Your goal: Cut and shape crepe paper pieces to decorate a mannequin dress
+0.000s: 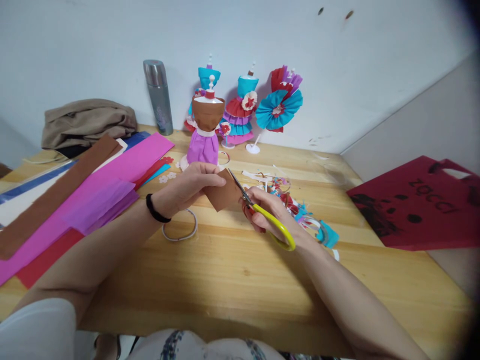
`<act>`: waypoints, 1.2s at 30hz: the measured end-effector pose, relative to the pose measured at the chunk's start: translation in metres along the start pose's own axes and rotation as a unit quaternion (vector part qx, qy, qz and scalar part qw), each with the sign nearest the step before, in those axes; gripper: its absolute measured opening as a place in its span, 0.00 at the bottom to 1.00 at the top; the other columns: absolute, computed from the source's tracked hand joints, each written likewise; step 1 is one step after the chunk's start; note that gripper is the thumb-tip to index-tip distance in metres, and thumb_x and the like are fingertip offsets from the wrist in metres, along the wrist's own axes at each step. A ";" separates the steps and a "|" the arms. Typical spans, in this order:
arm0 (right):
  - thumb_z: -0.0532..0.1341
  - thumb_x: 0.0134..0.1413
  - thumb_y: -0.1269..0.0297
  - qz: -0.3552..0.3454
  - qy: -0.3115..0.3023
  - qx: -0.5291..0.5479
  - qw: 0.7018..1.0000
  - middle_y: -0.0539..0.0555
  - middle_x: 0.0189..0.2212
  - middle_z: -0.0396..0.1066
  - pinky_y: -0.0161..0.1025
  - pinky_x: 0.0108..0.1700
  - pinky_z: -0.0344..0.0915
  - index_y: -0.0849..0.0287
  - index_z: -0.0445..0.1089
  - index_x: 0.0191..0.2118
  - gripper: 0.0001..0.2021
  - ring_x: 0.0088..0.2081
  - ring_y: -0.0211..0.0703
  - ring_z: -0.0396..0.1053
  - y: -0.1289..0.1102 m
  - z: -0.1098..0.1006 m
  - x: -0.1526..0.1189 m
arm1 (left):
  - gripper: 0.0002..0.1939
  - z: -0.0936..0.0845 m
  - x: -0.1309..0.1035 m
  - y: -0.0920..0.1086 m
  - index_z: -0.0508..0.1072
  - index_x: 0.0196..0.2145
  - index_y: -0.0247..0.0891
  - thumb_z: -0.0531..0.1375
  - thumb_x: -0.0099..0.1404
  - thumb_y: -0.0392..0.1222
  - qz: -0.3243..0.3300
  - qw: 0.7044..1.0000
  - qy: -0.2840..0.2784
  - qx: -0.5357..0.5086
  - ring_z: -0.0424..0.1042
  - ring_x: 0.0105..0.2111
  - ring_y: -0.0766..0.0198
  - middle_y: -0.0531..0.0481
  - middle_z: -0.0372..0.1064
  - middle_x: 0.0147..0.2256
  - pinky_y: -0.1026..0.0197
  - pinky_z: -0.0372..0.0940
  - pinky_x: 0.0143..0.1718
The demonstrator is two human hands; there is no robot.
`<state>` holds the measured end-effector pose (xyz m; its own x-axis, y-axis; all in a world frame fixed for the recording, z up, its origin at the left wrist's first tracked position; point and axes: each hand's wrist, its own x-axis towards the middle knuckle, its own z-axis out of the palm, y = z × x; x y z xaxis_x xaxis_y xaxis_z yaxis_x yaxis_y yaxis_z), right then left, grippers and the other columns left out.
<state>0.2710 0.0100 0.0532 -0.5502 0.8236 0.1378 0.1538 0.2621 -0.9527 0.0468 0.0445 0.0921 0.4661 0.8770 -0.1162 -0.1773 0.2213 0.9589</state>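
Note:
Between thumb and fingers, my left hand [195, 185] pinches a small piece of brown paper [222, 192]. My right hand [268, 205] grips scissors with yellow handles [277, 230]; their blades lie at the right edge of the brown piece. Whether the blades are cutting into it I cannot tell. Just behind my hands stands a small dress form [206, 125] with a brown top and a purple skirt. A pale ring-shaped band [180, 225] lies on the table below my left wrist.
Coloured paper sheets [93, 185] are stacked at the left, near a folded brown cloth [90, 117]. A steel flask [158, 97] and several dressed forms [245, 110] stand by the wall. Paper scraps [296, 205] lie beyond my right hand; a red bag [416, 205] is at right.

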 end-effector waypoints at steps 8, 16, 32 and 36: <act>0.65 0.54 0.44 0.020 0.016 -0.009 1.000 0.45 0.26 0.55 0.30 0.15 0.57 0.57 0.63 0.40 0.21 0.21 0.31 0.53 0.001 0.001 -0.002 | 0.08 0.000 0.000 -0.001 0.70 0.21 0.33 0.66 0.51 0.38 0.005 1.000 -0.015 -0.002 0.64 0.22 0.71 0.53 0.68 0.21 0.66 0.55 0.25; 0.65 0.55 0.46 0.034 0.016 -0.052 0.998 0.44 0.24 0.55 0.32 0.18 0.51 0.56 0.61 0.35 0.19 0.19 0.30 0.52 -0.003 0.002 -0.003 | 0.09 0.001 -0.002 0.001 0.70 0.20 0.34 0.66 0.50 0.38 0.004 1.000 -0.014 -0.007 0.64 0.22 0.71 0.54 0.68 0.21 0.67 0.55 0.25; 0.57 0.56 0.34 0.024 -0.041 -0.010 0.999 0.48 0.28 0.63 0.34 0.21 0.57 0.56 0.61 0.39 0.27 0.22 0.33 0.60 -0.011 0.000 -0.003 | 0.08 0.002 -0.002 -0.002 0.71 0.23 0.34 0.65 0.51 0.40 -0.012 0.999 -0.041 0.012 0.66 0.25 0.69 0.52 0.70 0.25 0.65 0.58 0.28; 0.56 0.55 0.32 0.019 -0.035 -0.042 0.998 0.48 0.25 0.62 0.37 0.24 0.57 0.55 0.59 0.35 0.27 0.23 0.36 0.60 -0.019 0.001 -0.003 | 0.08 0.003 -0.001 -0.006 0.71 0.22 0.33 0.65 0.49 0.39 -0.008 0.999 -0.047 0.017 0.65 0.24 0.70 0.52 0.68 0.24 0.66 0.57 0.27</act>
<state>0.2687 0.0024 0.0703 -0.5975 0.7979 0.0797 0.2433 0.2751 -0.9301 0.0497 0.0411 0.0872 0.5477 0.8297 -0.1077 -0.1413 0.2186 0.9655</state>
